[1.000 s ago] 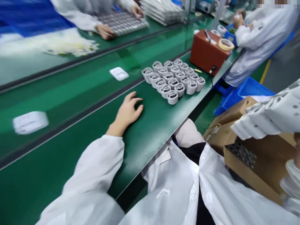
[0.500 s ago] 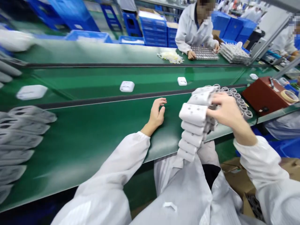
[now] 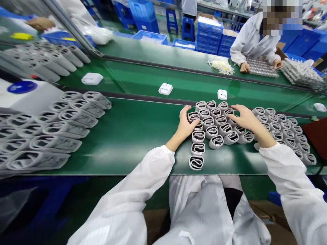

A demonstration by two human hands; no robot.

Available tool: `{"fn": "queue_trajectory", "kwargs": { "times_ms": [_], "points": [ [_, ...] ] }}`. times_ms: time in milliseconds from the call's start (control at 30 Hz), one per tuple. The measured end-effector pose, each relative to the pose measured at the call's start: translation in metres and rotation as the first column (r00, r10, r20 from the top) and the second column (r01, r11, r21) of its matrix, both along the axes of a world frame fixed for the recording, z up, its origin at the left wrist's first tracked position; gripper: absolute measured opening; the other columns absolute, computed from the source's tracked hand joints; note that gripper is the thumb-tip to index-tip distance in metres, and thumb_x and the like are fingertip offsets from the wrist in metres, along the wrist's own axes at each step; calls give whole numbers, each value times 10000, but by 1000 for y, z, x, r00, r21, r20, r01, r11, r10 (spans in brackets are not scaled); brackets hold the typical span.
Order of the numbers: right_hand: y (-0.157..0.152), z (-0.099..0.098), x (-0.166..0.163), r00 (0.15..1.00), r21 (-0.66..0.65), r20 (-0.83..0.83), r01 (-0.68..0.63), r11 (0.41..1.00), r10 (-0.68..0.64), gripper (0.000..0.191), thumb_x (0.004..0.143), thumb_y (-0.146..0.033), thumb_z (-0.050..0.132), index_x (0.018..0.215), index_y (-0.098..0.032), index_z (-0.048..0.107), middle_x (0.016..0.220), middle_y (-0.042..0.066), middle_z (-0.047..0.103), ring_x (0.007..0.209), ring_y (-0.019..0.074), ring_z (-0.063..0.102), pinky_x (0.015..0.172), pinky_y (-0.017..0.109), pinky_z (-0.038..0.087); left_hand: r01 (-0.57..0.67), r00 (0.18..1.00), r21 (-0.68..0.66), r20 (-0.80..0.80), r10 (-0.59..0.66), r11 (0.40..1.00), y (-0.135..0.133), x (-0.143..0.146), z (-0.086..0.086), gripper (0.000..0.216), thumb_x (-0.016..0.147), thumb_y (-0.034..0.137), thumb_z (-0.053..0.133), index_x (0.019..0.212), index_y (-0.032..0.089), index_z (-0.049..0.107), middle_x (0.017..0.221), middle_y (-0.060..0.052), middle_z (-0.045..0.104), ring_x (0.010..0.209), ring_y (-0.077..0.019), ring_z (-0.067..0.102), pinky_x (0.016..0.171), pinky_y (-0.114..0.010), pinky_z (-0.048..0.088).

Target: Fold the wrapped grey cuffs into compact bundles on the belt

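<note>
A cluster of rolled grey cuffs [image 3: 211, 132] stands on end on the green bench, their coiled ends facing up. My left hand [image 3: 184, 125] curves round the cluster's left side, its thumb and fingers about one roll [image 3: 193, 116]. On the opposite side, my right hand [image 3: 245, 118] grips the upper right rolls with thumb and forefinger, its other fingers partly hidden. A short line of rolls [image 3: 196, 162] runs from the cluster towards the bench's front edge.
More grey rolls [image 3: 290, 134] stand to the right, beside a brown box [image 3: 316, 139]. Larger-looking rolls [image 3: 57, 132] fill the left. White square devices [image 3: 165, 89] lie on the belt beyond. Across it, a co-worker [image 3: 251, 41] handles a clear tray [image 3: 263, 67].
The stack of rolls in my right hand has come down upright onto the bench. My left hand has moved to its side. The view has swung left.
</note>
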State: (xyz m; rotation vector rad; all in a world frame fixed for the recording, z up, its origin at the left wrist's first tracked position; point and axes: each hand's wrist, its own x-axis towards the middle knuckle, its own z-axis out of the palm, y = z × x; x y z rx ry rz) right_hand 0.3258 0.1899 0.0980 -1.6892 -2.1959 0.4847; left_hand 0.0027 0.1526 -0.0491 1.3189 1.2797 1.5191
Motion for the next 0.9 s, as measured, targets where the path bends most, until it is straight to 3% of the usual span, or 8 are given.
{"fn": "queue_trajectory", "kwargs": {
  "times_ms": [67,200,333,467,600,700,800,900],
  "points": [
    [-2,-17,15,999,-97,-46,-14,995,10,837,1014,-478,820,1745,-115,633,1819,231,604,1750,469,523,1509,666,346,87,980,-96,186,-68,992,4,-4,5,732,809,414,899,1484,230,685,1729,-177,662,1670,-412,597,1480,-615,407],
    [-18,-37,31,963,-326,-267,-65,943,-26,1060,1030,-636,803,1923,-288,349,1991,67,359,1848,431,372,1551,668,246,224,853,-161,510,-113,961,12,-26,14,722,743,313,870,1444,212,728,1667,-168,744,1547,-405,721,1349,-592,571],
    [-29,-46,33,910,-416,-406,-107,903,-79,1154,1004,-699,819,1946,-344,253,2007,37,329,1879,401,304,1551,663,237,159,844,-200,536,-28,967,15,-43,14,633,758,230,854,1380,187,745,1539,-173,820,1530,-382,759,1370,-590,564],
    [-31,-52,27,861,-424,-487,-84,902,-149,1159,996,-659,845,1946,-363,250,2002,41,340,1894,378,261,1559,645,197,108,851,-232,524,31,967,13,-44,11,582,760,203,868,1328,209,741,1515,-150,834,1499,-362,787,1392,-599,554],
    [-30,-56,22,790,-438,-588,-130,889,-174,1127,989,-621,855,1934,-387,287,2017,8,293,1910,355,201,1565,627,184,34,862,-245,498,96,969,13,-47,7,546,856,430,901,1327,216,726,1512,-176,826,1526,-380,766,1388,-624,548],
    [-29,-64,24,742,-475,-639,-174,863,-202,1179,931,-625,913,1923,-401,317,1991,31,369,1902,365,232,1555,644,218,-49,926,-206,357,122,977,9,-57,10,642,834,560,920,1347,223,732,1538,-192,804,1562,-414,732,1420,-658,503],
    [-27,-73,26,728,-484,-649,-170,858,-222,1212,908,-641,927,1924,-365,326,1965,76,425,1883,376,294,1546,638,259,-152,988,-123,-3,152,981,-5,-61,29,618,874,512,914,1414,255,759,1659,-160,742,1676,-414,626,1501,-679,389],
    [-23,-78,23,719,-420,-657,-100,902,-227,1102,936,-597,880,1891,-305,414,1953,84,448,1860,368,360,1548,592,280,-75,925,52,-369,89,996,-20,-38,62,556,1032,521,817,1538,300,752,1824,-102,617,1822,-410,428,1567,-700,220]
  ]
}}
